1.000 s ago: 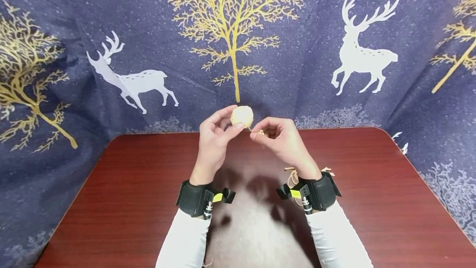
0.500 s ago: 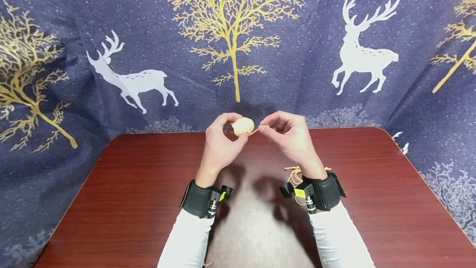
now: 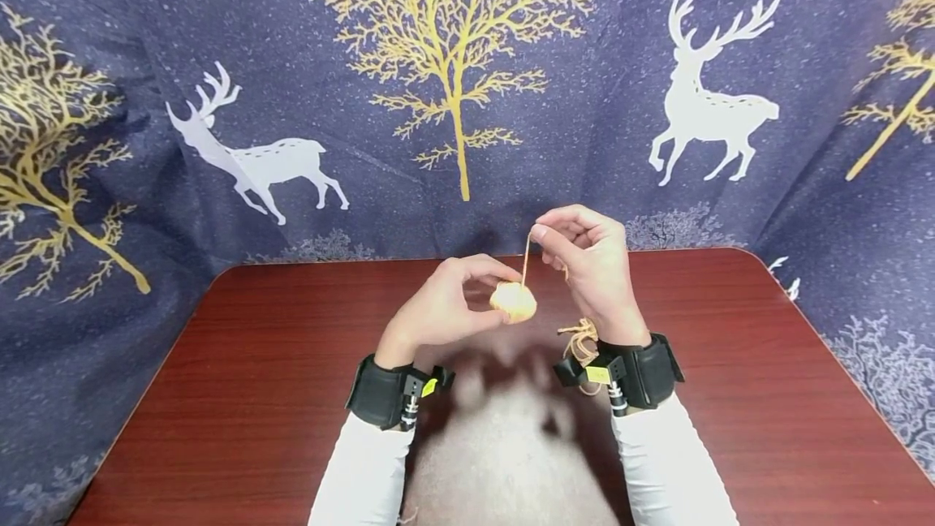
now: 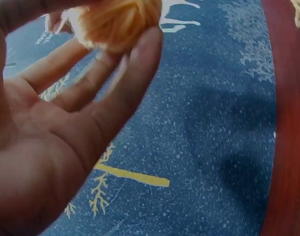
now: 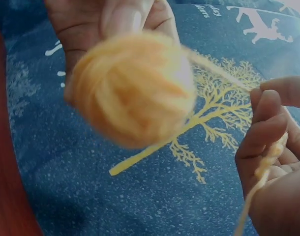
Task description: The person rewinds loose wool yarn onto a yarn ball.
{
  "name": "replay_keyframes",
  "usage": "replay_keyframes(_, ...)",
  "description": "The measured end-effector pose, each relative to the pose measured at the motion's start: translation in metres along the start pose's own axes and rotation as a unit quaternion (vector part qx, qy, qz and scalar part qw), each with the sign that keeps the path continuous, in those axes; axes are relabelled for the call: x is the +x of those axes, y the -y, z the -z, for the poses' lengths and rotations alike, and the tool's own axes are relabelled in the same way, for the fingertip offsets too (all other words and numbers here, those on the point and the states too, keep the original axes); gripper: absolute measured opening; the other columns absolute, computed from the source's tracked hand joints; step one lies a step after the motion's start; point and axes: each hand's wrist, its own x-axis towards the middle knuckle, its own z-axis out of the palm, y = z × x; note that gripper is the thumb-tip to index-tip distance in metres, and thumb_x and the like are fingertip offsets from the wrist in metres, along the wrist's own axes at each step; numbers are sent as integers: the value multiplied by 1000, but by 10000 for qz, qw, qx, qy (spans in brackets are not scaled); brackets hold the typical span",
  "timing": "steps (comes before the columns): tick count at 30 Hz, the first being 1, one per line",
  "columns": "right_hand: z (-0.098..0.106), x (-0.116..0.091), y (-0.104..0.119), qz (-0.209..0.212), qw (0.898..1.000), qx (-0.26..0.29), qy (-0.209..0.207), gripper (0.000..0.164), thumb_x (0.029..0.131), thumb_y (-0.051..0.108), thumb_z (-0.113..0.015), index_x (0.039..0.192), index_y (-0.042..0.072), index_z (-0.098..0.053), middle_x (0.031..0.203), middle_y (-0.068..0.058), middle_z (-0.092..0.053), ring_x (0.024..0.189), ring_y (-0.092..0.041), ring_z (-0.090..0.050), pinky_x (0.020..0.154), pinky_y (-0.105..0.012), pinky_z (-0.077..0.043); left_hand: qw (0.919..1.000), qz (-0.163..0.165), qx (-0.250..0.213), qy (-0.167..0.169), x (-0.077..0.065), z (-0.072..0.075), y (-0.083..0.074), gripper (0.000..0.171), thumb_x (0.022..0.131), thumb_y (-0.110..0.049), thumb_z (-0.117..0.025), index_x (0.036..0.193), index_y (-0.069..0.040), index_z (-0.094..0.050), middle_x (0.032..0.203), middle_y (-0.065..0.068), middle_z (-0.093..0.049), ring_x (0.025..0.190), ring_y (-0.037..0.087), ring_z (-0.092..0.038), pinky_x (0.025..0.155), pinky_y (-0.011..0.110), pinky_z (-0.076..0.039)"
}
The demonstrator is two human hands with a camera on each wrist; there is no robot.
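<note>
A small ball of yellow yarn (image 3: 514,302) is held up over the table, wound from many strands. My left hand (image 3: 445,303) pinches it between thumb and fingertips; in the left wrist view the yarn ball (image 4: 118,24) sits at the fingertips. Up and to the right, my right hand (image 3: 592,254) pinches the yarn strand (image 3: 526,260), which runs taut from the ball. In the right wrist view the yarn ball (image 5: 135,91) is large and blurred, and a loose, kinked tail of yarn (image 5: 268,164) passes through the right palm and hangs below.
Beneath the hands is a reddish-brown table (image 3: 292,331) with a grey patch (image 3: 504,461) in its middle. A tangle of tan cord (image 3: 580,338) lies by the right wrist, partly hidden by the strap. A dark blue curtain (image 3: 394,104) with deer and trees hangs behind.
The left hand has brought the yarn ball lower and to the right. My right hand has moved up and right, so the strand between them is longer and nearly upright.
</note>
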Motion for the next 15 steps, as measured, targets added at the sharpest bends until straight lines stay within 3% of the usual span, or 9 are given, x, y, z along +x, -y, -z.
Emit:
replay_keyframes(3,1,1,-2,16,9991,412,-102,23,88,-16,-64,89,4,-74,72,-5,-70,53,-11,-55,48,-16,-42,9980,-92,-574,237,-2,1,-4,40,80,5,-80,118,-1,-69,107,8,-72,98,21,-70,85,39,-62)
replay_keyframes(6,0,1,-4,-84,9991,394,-154,22,89,-15,-65,89,4,-75,73,-5,-70,54,-10,-55,48,-16,-41,9903,-303,-1298,388,-3,2,-7,43,79,10,-79,119,4,-66,108,14,-72,99,22,-70,88,46,-60)
replay_keyframes(10,-1,1,-8,-256,9989,-387,-64,11,88,-10,-71,92,0,-74,74,-3,-70,56,-11,-59,51,-20,-50,9732,-769,-2151,248,-2,3,-9,55,76,20,-75,128,15,-55,118,16,-67,107,22,-66,94,50,-57)
replay_keyframes(12,-2,1,-9,-325,9957,-859,78,7,88,-6,-74,94,-5,-73,76,-2,-71,59,-11,-61,55,-21,-53,9656,-991,-2406,39,-1,3,-10,61,76,22,-74,132,18,-50,122,13,-65,111,21,-64,97,48,-56)
replay_keyframes(15,-2,0,-11,-431,9887,-1400,309,13,88,-3,-75,98,-9,-71,77,1,-71,60,-9,-57,54,-20,-50,9577,-1204,-2593,-326,0,3,-10,64,76,24,-71,135,21,-45,124,11,-62,117,22,-62,99,45,-55)
